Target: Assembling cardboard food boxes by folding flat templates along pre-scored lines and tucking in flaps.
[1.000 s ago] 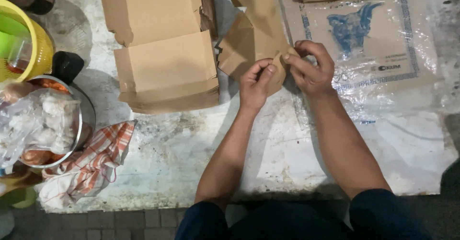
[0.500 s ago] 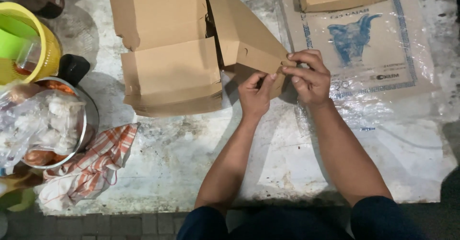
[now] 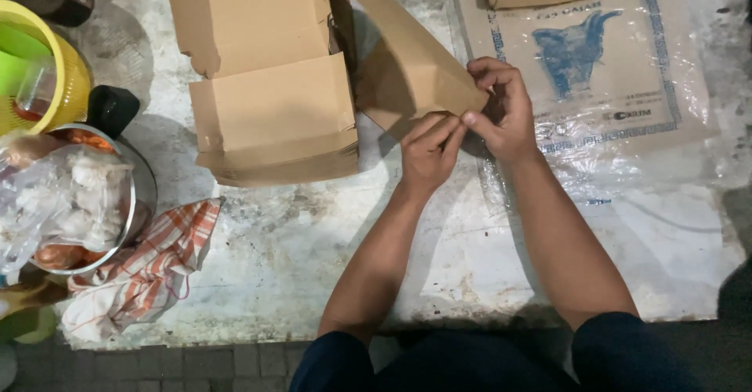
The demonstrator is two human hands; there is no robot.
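On the left of the tabletop (image 3: 298,282) stand a yellow basket (image 3: 59,71), a metal bowl (image 3: 141,196) of bagged food and a checked cloth (image 3: 149,267). Next comes a stack of flat cardboard boxes (image 3: 266,102). In the middle, one cardboard sheet (image 3: 407,63) stands tilted up. The left hand (image 3: 429,151) pinches its lower corner with fingers together; the right hand (image 3: 505,110) is clamped on the same corner. To fold well, I think both thumbs should press firmly along the crease, keeping the edges aligned.
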